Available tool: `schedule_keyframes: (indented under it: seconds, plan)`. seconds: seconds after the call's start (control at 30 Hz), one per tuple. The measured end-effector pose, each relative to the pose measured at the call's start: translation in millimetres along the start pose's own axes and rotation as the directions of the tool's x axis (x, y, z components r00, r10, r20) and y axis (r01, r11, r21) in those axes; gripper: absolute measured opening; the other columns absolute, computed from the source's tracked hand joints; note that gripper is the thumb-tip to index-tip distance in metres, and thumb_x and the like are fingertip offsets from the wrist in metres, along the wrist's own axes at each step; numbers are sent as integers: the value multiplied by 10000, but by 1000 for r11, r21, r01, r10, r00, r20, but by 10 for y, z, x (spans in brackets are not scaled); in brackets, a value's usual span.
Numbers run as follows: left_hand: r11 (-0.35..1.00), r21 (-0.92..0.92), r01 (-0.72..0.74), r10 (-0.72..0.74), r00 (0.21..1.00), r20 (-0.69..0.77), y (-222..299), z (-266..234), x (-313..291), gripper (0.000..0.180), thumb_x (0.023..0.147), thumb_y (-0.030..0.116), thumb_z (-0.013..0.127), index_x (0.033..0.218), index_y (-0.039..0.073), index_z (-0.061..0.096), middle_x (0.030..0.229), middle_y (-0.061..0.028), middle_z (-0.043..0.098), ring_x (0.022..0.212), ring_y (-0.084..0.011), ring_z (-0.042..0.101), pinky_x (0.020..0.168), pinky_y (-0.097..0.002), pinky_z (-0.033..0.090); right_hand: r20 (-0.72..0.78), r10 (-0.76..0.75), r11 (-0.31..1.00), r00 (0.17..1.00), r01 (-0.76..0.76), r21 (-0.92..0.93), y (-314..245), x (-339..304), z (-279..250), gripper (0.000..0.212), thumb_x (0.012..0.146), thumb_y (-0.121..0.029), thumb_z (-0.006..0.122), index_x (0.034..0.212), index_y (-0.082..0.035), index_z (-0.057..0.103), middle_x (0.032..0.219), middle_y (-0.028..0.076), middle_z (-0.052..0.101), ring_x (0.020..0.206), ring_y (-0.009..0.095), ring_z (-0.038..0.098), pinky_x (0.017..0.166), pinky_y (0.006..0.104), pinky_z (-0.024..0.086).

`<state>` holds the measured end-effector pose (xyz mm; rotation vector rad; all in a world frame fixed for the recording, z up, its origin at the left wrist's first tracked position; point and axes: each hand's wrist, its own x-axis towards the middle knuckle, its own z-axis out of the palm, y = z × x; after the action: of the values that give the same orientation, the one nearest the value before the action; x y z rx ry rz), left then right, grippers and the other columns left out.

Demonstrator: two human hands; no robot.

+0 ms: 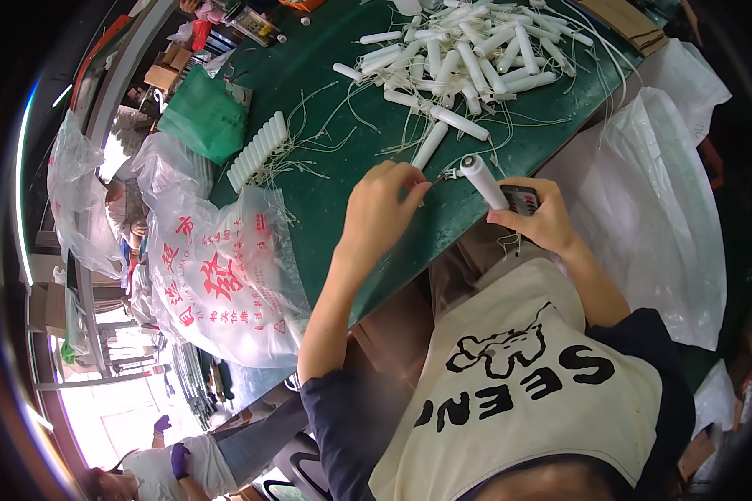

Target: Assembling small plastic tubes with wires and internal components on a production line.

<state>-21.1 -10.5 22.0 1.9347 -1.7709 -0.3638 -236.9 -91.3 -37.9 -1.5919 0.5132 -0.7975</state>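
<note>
My right hand [545,219] is closed round a white battery-like tube [483,184] with a dark metallic upper end. In the same grip is a dark handheld device [521,200] with buttons, partly covered by the fingers. Left of the tube, the thumb and fingers of my left hand [382,204] pinch a thin wire with a small white connector [452,174] near its end, close to the tube. Another white tube [429,145] lies on the green table just beyond my left fingertips. Thin wires dangle below my right hand.
A large pile of white tubes with wires [468,58] covers the table's [326,196] far side. Several tubes stand in a neat row [257,152] at the left, beside a printed plastic bag [226,275] and a green bag [205,114]. White sheeting [660,217] hangs at right. A person with purple gloves [180,459] is lower left.
</note>
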Motion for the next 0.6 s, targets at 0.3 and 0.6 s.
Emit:
schedule_keyframes:
  seconds: [0.3,0.6]
  plan:
    - [891,450,-53,125,984,-130,-28,348,17,112,698,163,682,735,80,616,761,-65,560,750,-229,551,593,-338,475,-11,9,1000,1000,-10,-26,16,-16,-37,360,678,-183,784,931,23,632,683,10,592,598,41,488,560,198,420]
    - [909,416,-15,34,999,-39,-71,331,11,119,742,157,649,784,56,601,775,-90,567,775,-256,568,626,-361,485,-18,-43,994,999,41,-99,-45,-82,-114,303,679,-122,767,906,23,629,713,22,625,634,53,525,580,217,426]
